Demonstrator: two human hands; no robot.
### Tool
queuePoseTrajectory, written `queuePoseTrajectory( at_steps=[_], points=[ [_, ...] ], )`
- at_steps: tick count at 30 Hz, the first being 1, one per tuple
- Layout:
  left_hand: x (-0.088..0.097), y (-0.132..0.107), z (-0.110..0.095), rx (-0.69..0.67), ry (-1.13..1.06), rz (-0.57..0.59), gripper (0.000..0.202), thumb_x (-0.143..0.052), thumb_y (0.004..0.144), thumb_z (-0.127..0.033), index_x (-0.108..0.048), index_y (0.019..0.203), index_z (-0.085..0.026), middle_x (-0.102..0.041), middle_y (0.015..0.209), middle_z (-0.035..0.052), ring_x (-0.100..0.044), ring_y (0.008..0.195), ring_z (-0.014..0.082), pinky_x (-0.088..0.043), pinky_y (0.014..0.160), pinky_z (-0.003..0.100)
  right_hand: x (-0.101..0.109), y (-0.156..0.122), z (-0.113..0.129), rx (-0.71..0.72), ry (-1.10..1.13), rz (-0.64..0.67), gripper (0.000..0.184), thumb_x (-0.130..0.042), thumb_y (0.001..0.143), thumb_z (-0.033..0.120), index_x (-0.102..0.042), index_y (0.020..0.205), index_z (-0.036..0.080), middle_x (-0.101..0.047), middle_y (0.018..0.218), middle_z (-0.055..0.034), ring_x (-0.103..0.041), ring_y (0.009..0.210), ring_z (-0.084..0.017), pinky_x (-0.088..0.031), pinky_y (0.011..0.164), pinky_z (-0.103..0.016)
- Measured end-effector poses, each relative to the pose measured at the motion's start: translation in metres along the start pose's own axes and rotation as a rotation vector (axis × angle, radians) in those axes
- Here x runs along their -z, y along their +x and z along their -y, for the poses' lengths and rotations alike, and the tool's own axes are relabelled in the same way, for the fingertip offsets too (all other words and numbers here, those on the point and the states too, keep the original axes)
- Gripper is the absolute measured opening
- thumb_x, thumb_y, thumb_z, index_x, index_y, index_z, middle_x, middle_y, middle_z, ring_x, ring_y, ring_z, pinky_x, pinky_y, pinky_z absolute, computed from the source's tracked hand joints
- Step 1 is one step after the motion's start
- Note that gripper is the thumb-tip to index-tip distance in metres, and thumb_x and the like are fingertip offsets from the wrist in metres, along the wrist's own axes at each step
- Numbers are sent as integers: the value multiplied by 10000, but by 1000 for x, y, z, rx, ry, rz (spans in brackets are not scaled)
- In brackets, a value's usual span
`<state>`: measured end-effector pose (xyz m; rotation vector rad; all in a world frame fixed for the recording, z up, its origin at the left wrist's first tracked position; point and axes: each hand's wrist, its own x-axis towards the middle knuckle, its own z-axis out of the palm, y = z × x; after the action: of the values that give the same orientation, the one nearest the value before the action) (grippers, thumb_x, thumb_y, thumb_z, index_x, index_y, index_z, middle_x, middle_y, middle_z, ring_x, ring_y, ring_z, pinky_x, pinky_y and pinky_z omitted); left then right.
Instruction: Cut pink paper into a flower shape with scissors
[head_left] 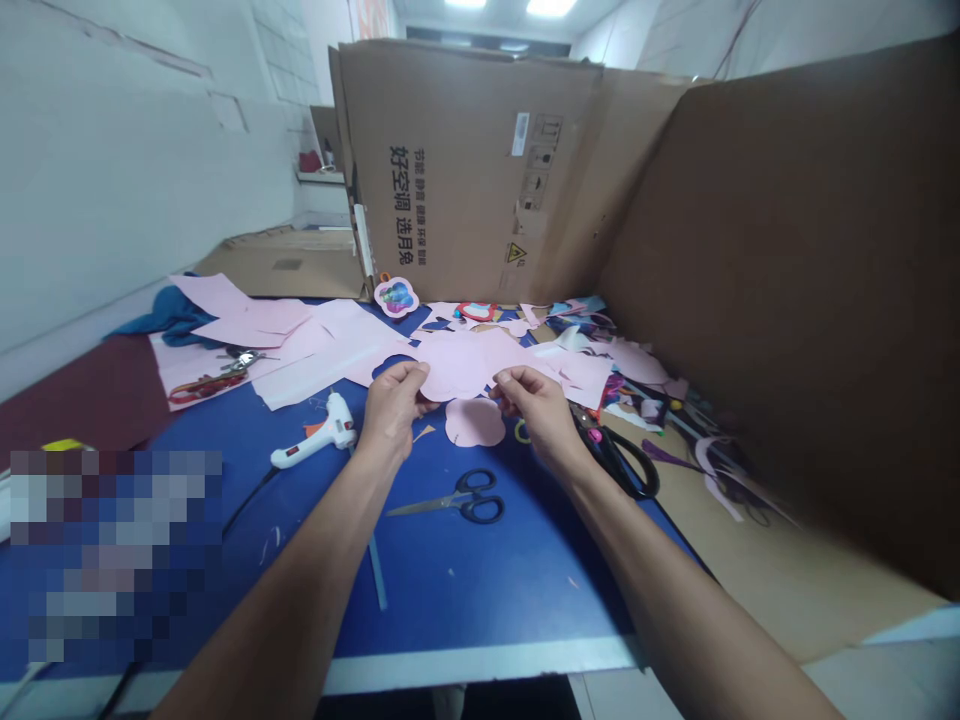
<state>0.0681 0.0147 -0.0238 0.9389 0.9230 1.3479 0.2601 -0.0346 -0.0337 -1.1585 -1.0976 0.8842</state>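
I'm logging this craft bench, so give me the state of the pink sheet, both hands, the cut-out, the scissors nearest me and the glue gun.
pink sheet: held at its near edge.
left hand: fingers pinching the sheet.
right hand: fingers pinching the sheet.
pink cut-out: lying flat, loose.
near scissors: lying flat, blades shut, untouched.
glue gun: lying on its side, untouched.

Paper sheet [457,365] pinched between left grip [394,400] and right grip [536,405]. Cut-out [475,422] on desk [487,590] between grips, just nearer. Scissors [457,498] nearer still. Glue gun [319,435] just left of left grip. Second scissors [622,460] right of right grip. Cardboard box [465,170] well behind.
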Motion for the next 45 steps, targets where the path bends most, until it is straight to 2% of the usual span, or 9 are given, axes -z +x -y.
queuePoseTrajectory(
  at_steps=[45],
  points=[
    [0,-1,3,13,5,30,282,-837,693,-420,-687,783,-198,-694,729,21,-639,629,160,-525,573,277,-1,-2,-1,-6,-13,24,273,-739,852,482,-730,805,214,-716,777,-21,-535,610,-135,-430,577,-269]
  ],
)
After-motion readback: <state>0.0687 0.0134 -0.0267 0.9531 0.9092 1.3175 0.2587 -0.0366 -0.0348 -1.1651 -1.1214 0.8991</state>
